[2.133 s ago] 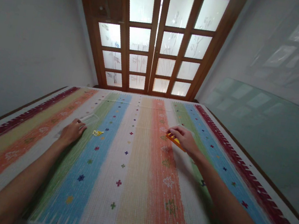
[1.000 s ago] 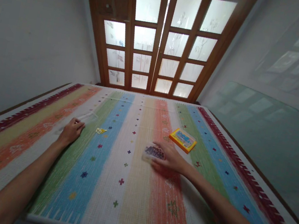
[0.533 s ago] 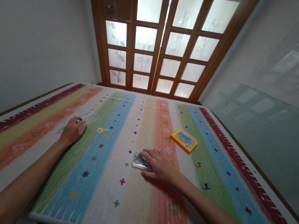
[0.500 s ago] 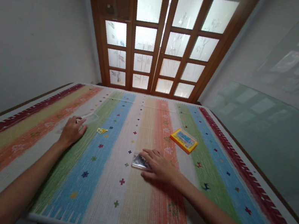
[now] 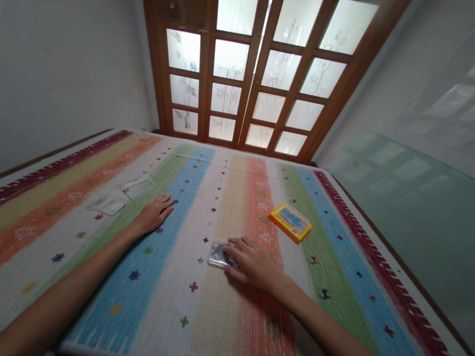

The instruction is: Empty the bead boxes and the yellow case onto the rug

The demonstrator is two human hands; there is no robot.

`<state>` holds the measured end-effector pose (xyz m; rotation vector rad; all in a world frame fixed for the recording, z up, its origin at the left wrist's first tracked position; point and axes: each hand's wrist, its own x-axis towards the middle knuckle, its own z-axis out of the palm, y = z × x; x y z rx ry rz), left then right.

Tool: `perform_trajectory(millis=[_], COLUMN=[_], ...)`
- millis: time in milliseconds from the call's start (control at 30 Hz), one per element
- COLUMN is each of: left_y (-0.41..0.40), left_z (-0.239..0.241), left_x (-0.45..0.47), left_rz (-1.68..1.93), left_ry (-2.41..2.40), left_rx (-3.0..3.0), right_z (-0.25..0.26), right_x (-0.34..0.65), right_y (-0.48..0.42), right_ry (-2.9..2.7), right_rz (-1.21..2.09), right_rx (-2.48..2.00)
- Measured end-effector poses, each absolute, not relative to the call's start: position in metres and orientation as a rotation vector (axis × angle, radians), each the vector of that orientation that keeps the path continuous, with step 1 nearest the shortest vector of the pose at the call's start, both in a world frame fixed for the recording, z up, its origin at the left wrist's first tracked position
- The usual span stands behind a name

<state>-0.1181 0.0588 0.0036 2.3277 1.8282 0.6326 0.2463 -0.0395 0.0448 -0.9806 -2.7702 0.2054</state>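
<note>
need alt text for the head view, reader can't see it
A person's right hand touches a small clear case on a striped tablecloth, the left hand near clear plastic pieces. A yellow box lies beyond the right hand.

Head view: we look over the cloth point(image 5: 168, 288) from its near edge | facing forward and down | left hand point(image 5: 152, 217), right hand point(image 5: 254, 264) near | doors point(image 5: 249, 64) far.
</note>
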Motion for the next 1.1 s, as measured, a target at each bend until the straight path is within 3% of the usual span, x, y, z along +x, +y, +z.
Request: perform_trajectory(millis=[400, 500, 700, 967, 1100], left_y=[0.042, 0.021, -0.031, -0.021, -0.017], left_z=[0.010, 0.015, 0.023, 0.009, 0.008], left_x=[-0.116, -0.105, -0.040, 0.006, 0.003], left_rz=[0.801, 0.868, 0.663, 0.711, 0.760], left_ry=[1.740, 1.547, 0.965, 0.850, 0.833], left_rx=[2.351, 2.429, 2.460, 2.414, 2.312], right_z=[0.037, 0.027, 0.006, 0.002, 0.006], right_x=[0.235, 0.227, 0.215, 0.221, 0.220], right_y=[-0.044, -0.048, -0.053, -0.053, -0.048], right_ry=[-2.828, -2.833, -2.778, -2.847, -2.882], right_rz=[0.001, -0.059, -0.122, -0.679, -0.763], right_rx=[-1.048, -1.063, -1.059, -0.816, -0.786])
